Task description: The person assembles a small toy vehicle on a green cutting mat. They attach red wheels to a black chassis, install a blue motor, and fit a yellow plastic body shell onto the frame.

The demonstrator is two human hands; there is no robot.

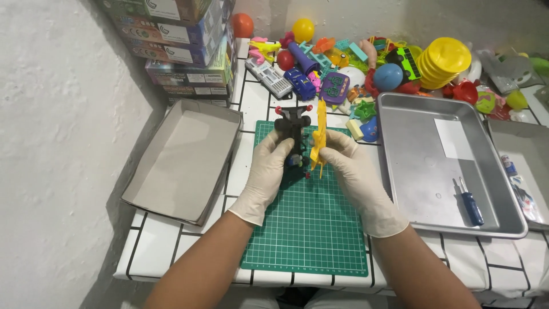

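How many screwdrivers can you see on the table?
1. A blue-handled screwdriver lies in the metal tray to the right of the green cutting mat, near the tray's front edge. Others could be buried in the toy pile behind.

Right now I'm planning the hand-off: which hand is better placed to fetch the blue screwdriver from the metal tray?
Right hand, probably: the metal tray with the blue screwdriver lies on its side, though it holds the yellow part.
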